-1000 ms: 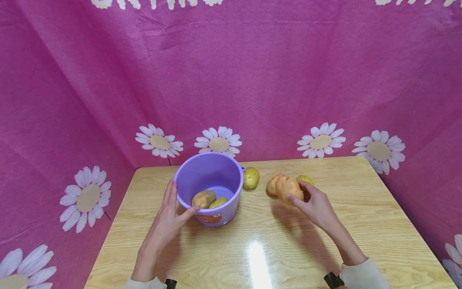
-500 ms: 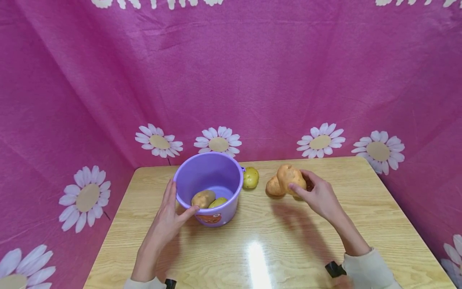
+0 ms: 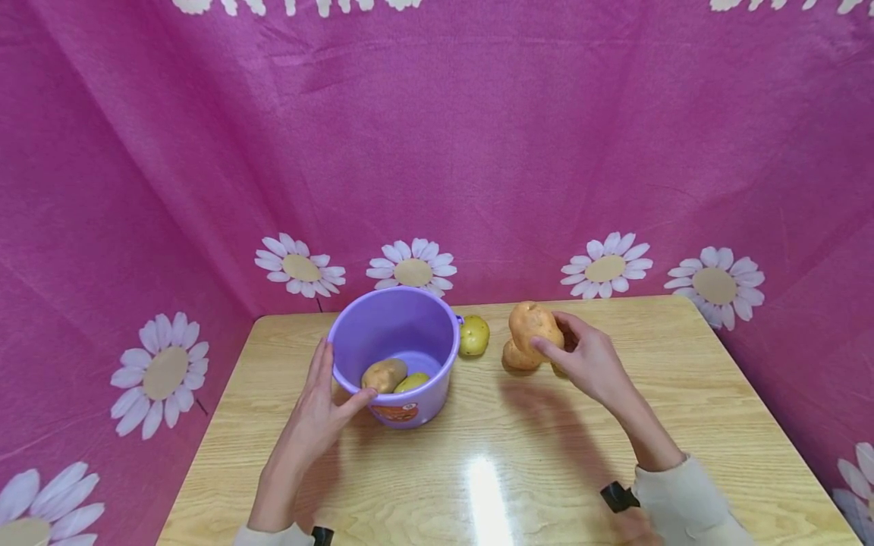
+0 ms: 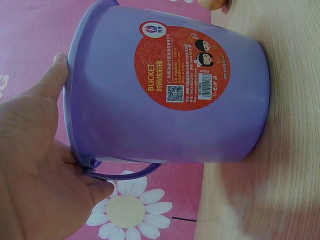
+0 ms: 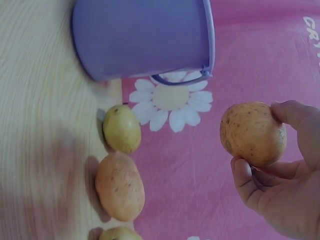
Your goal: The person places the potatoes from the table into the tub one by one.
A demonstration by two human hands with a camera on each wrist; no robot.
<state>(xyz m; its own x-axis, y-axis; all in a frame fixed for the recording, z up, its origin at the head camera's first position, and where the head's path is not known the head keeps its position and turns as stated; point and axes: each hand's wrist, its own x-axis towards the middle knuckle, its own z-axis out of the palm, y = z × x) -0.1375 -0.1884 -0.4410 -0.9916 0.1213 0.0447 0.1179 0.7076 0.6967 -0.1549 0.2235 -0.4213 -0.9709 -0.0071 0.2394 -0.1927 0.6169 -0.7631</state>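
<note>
My left hand (image 3: 315, 413) holds the rim of a purple bucket (image 3: 392, 318), thumb on the near edge and fingers along its left side. Inside lie a brown potato (image 3: 385, 374) and a yellow-green pear-like fruit (image 3: 413, 381). Above the table, my right hand (image 3: 592, 365) grips a potato (image 5: 252, 132) between thumb and fingers. Behind it another potato (image 5: 120, 189) rests on the table, partly covered in the head view. A yellow pear-like fruit (image 3: 474, 336) sits beside the bucket; a second yellow fruit (image 5: 120, 234) is cut off in the right wrist view.
The bucket's handle (image 4: 127, 174) hangs down outside its wall. The wooden table (image 3: 423, 485) ends at a pink cloth (image 3: 492, 167) with white daisies, which stands behind and at both sides.
The right hand has raised its potato off the group on the table, then shifted slightly left toward the bucket. The left hand and the bucket stay in place.
</note>
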